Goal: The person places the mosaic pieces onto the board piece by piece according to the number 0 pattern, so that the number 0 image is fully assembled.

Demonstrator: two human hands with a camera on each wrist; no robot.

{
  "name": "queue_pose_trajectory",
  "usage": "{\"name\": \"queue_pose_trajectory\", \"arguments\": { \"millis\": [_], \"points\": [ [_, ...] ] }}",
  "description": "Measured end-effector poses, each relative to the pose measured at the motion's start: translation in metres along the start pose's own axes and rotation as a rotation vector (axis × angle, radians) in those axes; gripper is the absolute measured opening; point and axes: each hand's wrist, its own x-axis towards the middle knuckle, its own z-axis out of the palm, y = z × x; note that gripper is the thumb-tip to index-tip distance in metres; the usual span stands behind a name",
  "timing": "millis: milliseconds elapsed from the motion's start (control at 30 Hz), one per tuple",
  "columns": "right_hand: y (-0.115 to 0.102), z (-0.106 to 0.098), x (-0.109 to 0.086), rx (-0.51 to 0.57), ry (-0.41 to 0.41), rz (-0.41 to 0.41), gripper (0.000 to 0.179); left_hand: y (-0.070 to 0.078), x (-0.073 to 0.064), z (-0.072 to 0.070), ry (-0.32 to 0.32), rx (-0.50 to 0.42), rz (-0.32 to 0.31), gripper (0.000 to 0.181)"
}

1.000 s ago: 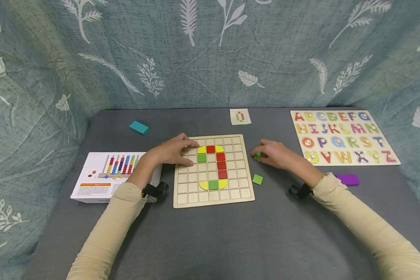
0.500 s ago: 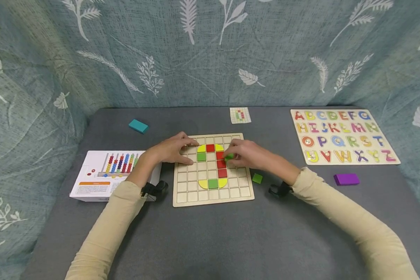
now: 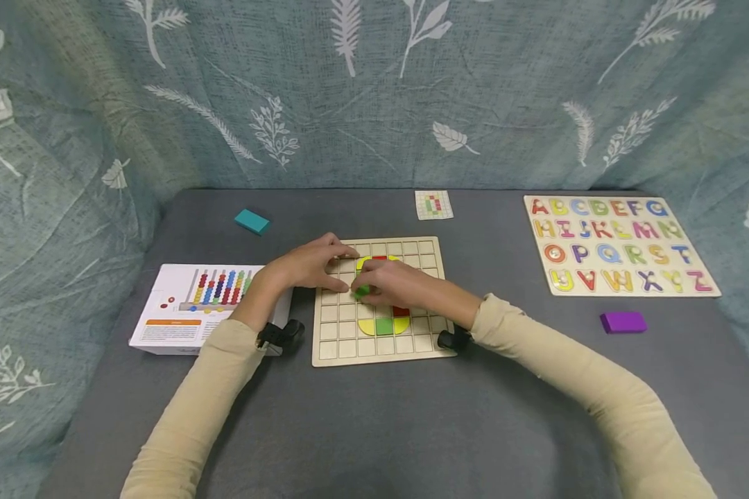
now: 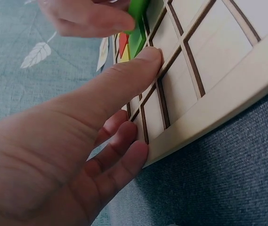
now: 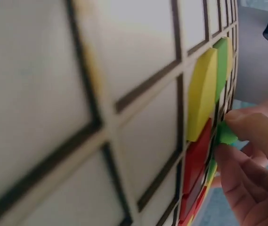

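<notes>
My left hand (image 3: 306, 267) rests on the left side of a square wooden grid board (image 3: 337, 352). In the left wrist view its thumb (image 4: 138, 70) lies on the grid while the other fingers touch the rim. Over the board's left-centre cells, my right hand (image 3: 399, 283) pinches a green square tile (image 3: 361, 291). The right wrist view shows this green tile (image 5: 227, 133) between thumb and fingers, close to the grid. Yellow curved tiles (image 5: 202, 94), red squares (image 3: 401, 312) and a green square (image 3: 383, 326) sit in the cells. The right hand hides part of the pattern.
Behind the board lies a small pattern card (image 3: 433, 205). A white abacus box (image 3: 175, 338) stands at left, a teal block (image 3: 252, 222) beyond it. On the right are an alphabet puzzle board (image 3: 624, 244) and a purple block (image 3: 624, 322).
My right hand has carried the green tile from the table right of the board leftward over the grid. The left hand stays on the board. Another loose green tile is now hidden from view.
</notes>
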Motion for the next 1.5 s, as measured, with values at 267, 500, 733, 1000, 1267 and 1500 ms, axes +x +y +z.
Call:
{"name": "queue_pose_trajectory", "arguments": {
  "millis": [267, 500, 733, 1000, 1267, 1500],
  "points": [
    [0.0, 0.001, -0.001, -0.011, -0.011, 0.0, 0.014, 0.0, -0.001, 0.0, 0.006, 0.004, -0.004, 0.062],
    [-0.001, 0.002, -0.002, -0.023, -0.014, 0.017, 0.015, -0.001, 0.0, 0.001, 0.012, 0.005, -0.006, 0.061],
    [-0.004, 0.003, -0.002, -0.061, -0.04, 0.003, 0.01, 0.001, 0.001, 0.001, 0.013, 0.006, -0.001, 0.062],
    [-0.01, -0.006, -0.022, -0.06, -0.017, 0.047, 0.015, 0.0, 0.001, 0.002, 0.004, -0.01, -0.02, 0.061],
    [0.0, -0.015, -0.085, -0.067, 0.091, 0.111, 0.015, 0.0, 0.001, 0.001, 0.01, -0.016, -0.012, 0.063],
    [0.01, -0.017, -0.126, -0.063, 0.157, 0.162, 0.018, -0.001, 0.002, 0.002, 0.012, -0.02, -0.004, 0.062]
  ]
}}
